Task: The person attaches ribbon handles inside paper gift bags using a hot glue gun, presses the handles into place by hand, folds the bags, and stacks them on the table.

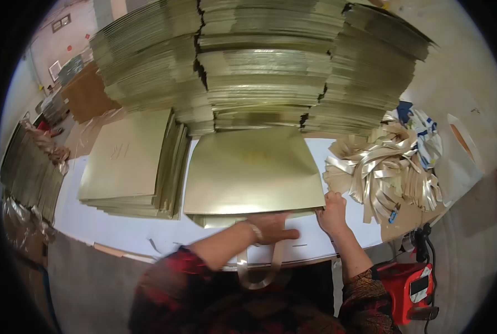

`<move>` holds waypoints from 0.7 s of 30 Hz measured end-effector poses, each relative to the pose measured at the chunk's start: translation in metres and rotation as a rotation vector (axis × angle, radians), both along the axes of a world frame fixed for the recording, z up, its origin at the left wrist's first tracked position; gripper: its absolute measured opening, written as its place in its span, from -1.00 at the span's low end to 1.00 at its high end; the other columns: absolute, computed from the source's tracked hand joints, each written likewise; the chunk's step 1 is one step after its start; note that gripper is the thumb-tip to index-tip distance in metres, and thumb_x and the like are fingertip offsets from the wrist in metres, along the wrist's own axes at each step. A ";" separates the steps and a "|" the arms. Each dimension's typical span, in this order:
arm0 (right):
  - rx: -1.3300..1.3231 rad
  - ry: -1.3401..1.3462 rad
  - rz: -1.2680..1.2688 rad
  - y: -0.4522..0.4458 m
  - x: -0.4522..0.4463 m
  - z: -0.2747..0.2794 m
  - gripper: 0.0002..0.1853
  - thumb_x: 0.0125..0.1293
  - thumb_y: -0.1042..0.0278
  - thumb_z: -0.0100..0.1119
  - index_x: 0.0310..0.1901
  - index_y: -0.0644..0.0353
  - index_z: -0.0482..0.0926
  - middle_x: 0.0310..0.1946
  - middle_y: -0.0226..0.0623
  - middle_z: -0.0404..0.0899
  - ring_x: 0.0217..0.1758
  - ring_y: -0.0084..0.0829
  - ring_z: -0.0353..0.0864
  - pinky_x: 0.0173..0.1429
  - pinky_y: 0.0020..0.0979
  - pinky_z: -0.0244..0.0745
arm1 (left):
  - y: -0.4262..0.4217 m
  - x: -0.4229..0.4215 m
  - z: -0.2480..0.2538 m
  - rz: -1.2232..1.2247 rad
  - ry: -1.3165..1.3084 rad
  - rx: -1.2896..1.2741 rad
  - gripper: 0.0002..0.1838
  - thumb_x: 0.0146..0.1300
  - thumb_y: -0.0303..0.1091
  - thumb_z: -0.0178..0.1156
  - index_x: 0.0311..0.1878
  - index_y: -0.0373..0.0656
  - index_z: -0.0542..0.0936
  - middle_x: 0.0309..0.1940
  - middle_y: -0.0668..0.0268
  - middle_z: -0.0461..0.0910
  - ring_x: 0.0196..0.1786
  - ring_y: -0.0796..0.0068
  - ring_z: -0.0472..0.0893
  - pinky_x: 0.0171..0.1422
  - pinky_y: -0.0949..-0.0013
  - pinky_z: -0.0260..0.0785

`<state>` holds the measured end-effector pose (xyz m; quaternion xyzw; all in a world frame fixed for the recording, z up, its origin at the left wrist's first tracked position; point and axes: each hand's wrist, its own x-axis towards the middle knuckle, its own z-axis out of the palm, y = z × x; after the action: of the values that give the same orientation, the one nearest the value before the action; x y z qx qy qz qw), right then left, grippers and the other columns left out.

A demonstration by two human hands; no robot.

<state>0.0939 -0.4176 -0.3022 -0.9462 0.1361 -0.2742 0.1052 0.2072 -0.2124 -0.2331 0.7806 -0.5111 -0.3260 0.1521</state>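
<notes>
A gold paper bag (254, 172) lies flat on the white tabletop, its open edge towards me. A ribbon handle (259, 284) in shiny gold loops down over the table's front edge below it. My left hand (271, 228) is at the middle of that open edge, thumb stretched out to the right. Its fingertips are partly hidden at the bag's mouth. At the bag's near right corner, my right hand (332, 213) is closed, with fingers pinched on the edge. To the right lies a tangled heap of loose gold ribbon handles (390, 167).
Tall stacks of flat gold bags (265, 67) rise behind the work area. Another pile of gold bags (128, 156) stands on the left. A red device (404, 289) with a dark screen is at the lower right, beside cables. A brown cardboard box (87, 92) sits back left.
</notes>
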 end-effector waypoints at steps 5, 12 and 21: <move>0.034 0.004 0.001 -0.006 -0.009 -0.004 -0.91 -0.04 0.43 0.33 -0.43 0.10 0.64 -0.38 -0.32 0.49 -0.17 -0.18 0.43 -0.06 -0.16 0.31 | -0.010 -0.004 -0.042 -0.058 0.062 0.035 -0.14 0.26 0.28 0.00 0.45 -0.11 0.15 0.35 -0.02 0.32 0.38 0.05 0.33 0.44 0.17 0.14; 0.056 -0.012 0.003 -0.009 -0.010 -0.007 -0.93 -0.04 0.48 0.27 -0.45 0.10 0.64 -0.36 -0.36 0.48 -0.15 -0.21 0.42 -0.06 -0.19 0.31 | 0.105 0.010 -0.011 0.153 -0.170 0.237 -0.06 0.21 0.48 -0.16 0.49 0.01 0.13 0.40 0.09 0.28 0.46 0.10 0.24 0.49 0.11 0.07; 0.113 0.268 0.024 0.007 -0.035 0.053 -0.69 0.12 0.11 0.32 -0.23 0.17 0.67 -0.22 -0.08 0.53 0.00 -0.08 0.46 0.10 -0.14 0.38 | 0.103 0.000 0.028 0.214 -0.602 0.317 0.05 0.10 0.50 0.01 0.33 -0.32 0.30 0.20 -0.20 0.43 0.35 -0.10 0.35 0.40 0.02 0.17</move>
<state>0.0593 -0.4107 -0.2495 -0.9685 0.1527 -0.1360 0.1424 0.2076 -0.1092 -0.2048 0.9047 -0.3915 -0.1387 -0.0949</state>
